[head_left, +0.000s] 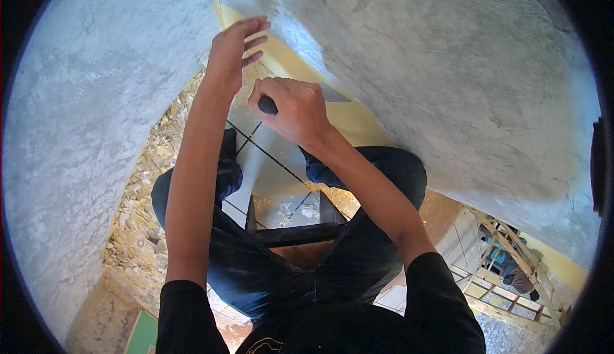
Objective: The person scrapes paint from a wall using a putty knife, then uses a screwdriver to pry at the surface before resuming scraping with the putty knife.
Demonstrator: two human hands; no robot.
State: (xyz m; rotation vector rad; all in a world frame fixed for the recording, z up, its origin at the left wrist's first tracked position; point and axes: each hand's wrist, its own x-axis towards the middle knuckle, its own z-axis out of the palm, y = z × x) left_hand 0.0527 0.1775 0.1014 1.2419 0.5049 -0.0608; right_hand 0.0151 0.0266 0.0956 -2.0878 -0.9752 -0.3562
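Right grip [297, 108]: closed around a black handle [267, 104], its rounded end showing beside the thumb. The handle is in front of the body, above the tiled floor [272, 162] and near the yellow strip [291, 56] low on the right wall [448, 72]. Left grip [233, 53]: holding nothing visible, fingers spread, above and beside the right grip, near the wall corner.

Risks, as judged:
- Left fingers close to the right fist: a slip of the held item, or a sudden push, could knock or nick them.
- Knuckles near the wall: a stroke running wide could scrape them on the rough surface.
- Smooth handle end: a sweaty or dusty palm could let it turn or slide.
- Pale flakes [131, 226] heaped along the foot of the left wall [77, 98]: loose underfoot, they could cause a slip on rising; dust could reach the eyes.
- Low seated posture, legs [256, 271] bent around a dark frame [297, 234]: leaning too far forward could upset the balance.

Limits of view: the working end of the held item is hidden by the right fist, so its type cannot be confirmed. Whether either grip touches the wall cannot be told. The seat is mostly covered by the legs. Behind, at lower right, a wooden structure [511, 251] stands beside a blue-and-brown shape [508, 267] too small to identify. A green panel [142, 335] is cut off at the lower edge.
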